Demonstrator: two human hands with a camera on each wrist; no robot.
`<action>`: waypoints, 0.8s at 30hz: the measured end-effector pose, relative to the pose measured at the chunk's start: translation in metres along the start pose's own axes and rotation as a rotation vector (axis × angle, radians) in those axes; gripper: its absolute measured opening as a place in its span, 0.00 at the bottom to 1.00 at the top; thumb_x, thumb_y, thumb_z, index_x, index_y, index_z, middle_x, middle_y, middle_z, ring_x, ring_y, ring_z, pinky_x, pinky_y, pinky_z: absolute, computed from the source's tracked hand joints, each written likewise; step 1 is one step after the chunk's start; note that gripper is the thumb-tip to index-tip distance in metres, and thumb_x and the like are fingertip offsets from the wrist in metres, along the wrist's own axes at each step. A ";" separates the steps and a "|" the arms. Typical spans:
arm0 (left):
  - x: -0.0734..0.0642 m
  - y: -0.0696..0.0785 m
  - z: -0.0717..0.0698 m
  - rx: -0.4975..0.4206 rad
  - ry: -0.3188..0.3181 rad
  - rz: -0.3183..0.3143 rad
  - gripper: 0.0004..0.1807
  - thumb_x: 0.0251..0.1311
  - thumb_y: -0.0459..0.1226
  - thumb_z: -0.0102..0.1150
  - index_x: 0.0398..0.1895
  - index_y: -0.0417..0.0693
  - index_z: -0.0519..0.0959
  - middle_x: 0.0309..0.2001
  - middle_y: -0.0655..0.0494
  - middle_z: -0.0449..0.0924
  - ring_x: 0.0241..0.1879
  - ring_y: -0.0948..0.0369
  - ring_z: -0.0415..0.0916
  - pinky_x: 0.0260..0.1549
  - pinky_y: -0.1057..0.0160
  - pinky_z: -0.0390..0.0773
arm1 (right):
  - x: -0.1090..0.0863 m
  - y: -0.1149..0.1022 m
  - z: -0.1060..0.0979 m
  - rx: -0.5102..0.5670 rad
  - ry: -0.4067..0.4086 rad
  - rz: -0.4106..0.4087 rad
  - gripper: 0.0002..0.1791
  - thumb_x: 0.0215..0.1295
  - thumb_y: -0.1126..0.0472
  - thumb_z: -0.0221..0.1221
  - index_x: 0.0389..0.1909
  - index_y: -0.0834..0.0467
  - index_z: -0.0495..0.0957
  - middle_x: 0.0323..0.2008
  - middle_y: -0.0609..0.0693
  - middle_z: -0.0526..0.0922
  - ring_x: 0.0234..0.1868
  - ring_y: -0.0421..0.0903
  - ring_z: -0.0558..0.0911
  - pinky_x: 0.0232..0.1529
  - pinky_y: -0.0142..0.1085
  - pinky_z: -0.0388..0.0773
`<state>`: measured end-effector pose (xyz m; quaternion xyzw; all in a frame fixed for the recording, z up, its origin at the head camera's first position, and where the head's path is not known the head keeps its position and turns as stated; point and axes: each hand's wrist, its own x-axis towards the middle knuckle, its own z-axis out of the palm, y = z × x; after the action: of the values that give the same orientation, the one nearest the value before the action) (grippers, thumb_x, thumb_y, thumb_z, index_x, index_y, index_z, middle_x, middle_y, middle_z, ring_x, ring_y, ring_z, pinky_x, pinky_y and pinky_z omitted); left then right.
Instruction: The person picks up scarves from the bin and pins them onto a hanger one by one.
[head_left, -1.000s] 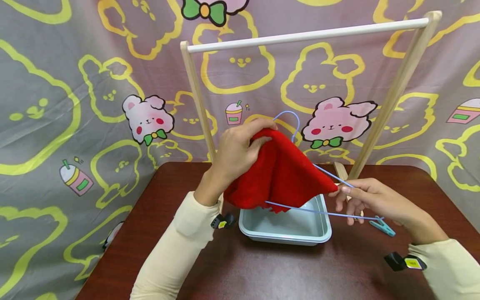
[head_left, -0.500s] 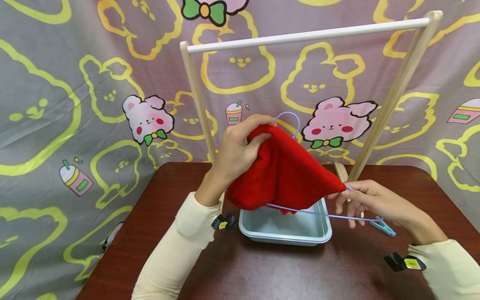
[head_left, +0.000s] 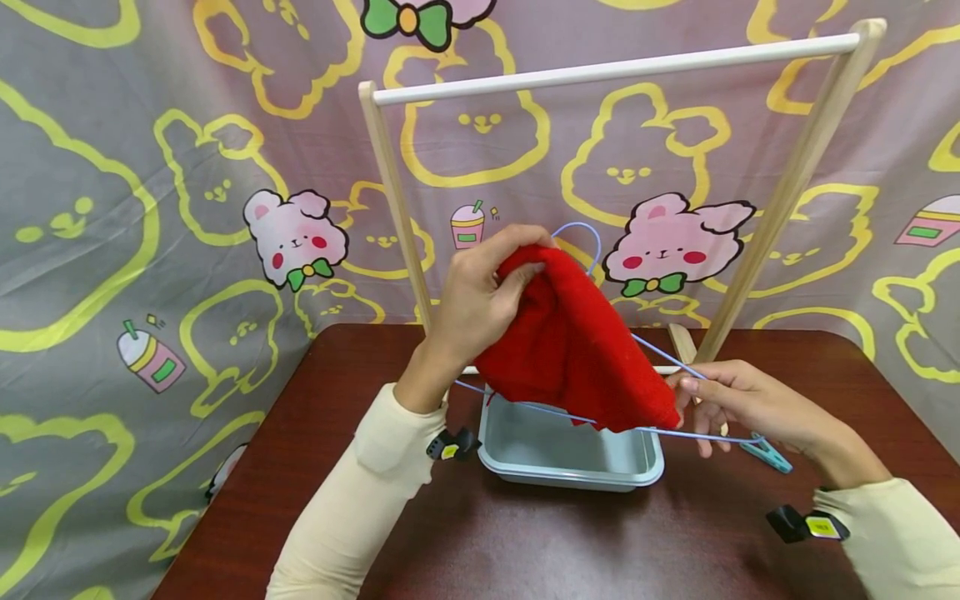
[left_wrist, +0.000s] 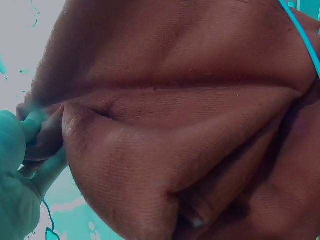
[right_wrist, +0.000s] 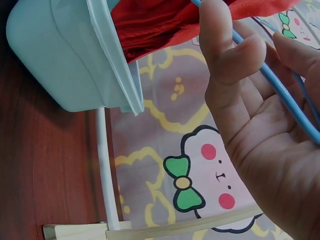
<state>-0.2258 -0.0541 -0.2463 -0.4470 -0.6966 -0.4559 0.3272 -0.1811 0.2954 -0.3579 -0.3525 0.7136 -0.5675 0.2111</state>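
Observation:
A red knitted cloth (head_left: 562, 342) hangs slantwise over the light-blue wire hanger (head_left: 667, 353), above the basin. My left hand (head_left: 480, 300) pinches the cloth's top edge between thumb and fingers, close to the hanger's hook. In the left wrist view the cloth (left_wrist: 165, 110) fills most of the picture, with deep folds and a fine ribbed weave. My right hand (head_left: 750, 404) holds the hanger's right end, its fingertips right at the cloth's lower right corner. The right wrist view has the hanger wire (right_wrist: 282, 90) crossing the palm behind the bent thumb.
A light-blue basin (head_left: 570, 478) stands on the dark wooden table (head_left: 585, 550) under the cloth. A turquoise clothespin (head_left: 767, 455) is by the hanger's right end. Behind rises a wooden rack with a white rail (head_left: 615, 77), before a patterned curtain (head_left: 225, 250).
The cloth's right corner first stretched toward my right fingers, then dropped lower, baring the hanger's upper right arm. My left hand has risen slightly; my right hand stays nearly in place.

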 end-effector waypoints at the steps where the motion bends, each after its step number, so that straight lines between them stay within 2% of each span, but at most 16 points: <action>1: -0.001 0.000 0.000 0.000 0.001 -0.004 0.09 0.65 0.23 0.65 0.47 0.36 0.84 0.43 0.44 0.87 0.45 0.55 0.84 0.51 0.63 0.84 | 0.000 0.000 0.000 -0.002 0.005 -0.002 0.21 0.84 0.71 0.36 0.55 0.60 0.79 0.34 0.56 0.88 0.25 0.55 0.88 0.20 0.44 0.84; 8: -0.001 0.001 0.002 0.008 0.028 -0.017 0.10 0.64 0.23 0.65 0.48 0.35 0.83 0.43 0.44 0.87 0.44 0.56 0.84 0.52 0.64 0.84 | 0.001 0.004 0.001 0.033 0.052 0.016 0.20 0.84 0.71 0.36 0.43 0.61 0.78 0.31 0.58 0.87 0.24 0.56 0.88 0.21 0.42 0.84; 13: -0.001 0.002 0.005 0.005 0.036 -0.027 0.10 0.64 0.23 0.65 0.48 0.35 0.83 0.43 0.44 0.87 0.44 0.56 0.84 0.52 0.65 0.84 | 0.001 0.005 0.001 0.039 0.060 0.015 0.20 0.85 0.69 0.36 0.46 0.60 0.79 0.32 0.56 0.87 0.25 0.57 0.88 0.21 0.42 0.85; 19: 0.000 0.004 0.005 0.076 0.052 -0.034 0.09 0.66 0.26 0.65 0.48 0.38 0.84 0.43 0.46 0.88 0.43 0.56 0.84 0.51 0.64 0.85 | 0.001 0.010 0.001 0.034 0.062 0.020 0.21 0.85 0.69 0.36 0.55 0.56 0.79 0.37 0.55 0.89 0.25 0.57 0.88 0.22 0.43 0.85; 24: 0.000 0.007 0.005 0.123 0.073 -0.044 0.09 0.66 0.28 0.66 0.48 0.40 0.84 0.43 0.48 0.88 0.43 0.57 0.84 0.48 0.63 0.84 | 0.003 0.014 0.004 0.032 0.060 -0.007 0.20 0.84 0.70 0.37 0.52 0.58 0.80 0.39 0.52 0.89 0.25 0.54 0.88 0.22 0.41 0.85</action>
<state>-0.2197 -0.0484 -0.2452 -0.3936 -0.7204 -0.4356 0.3691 -0.1835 0.2919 -0.3722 -0.3343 0.7093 -0.5897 0.1934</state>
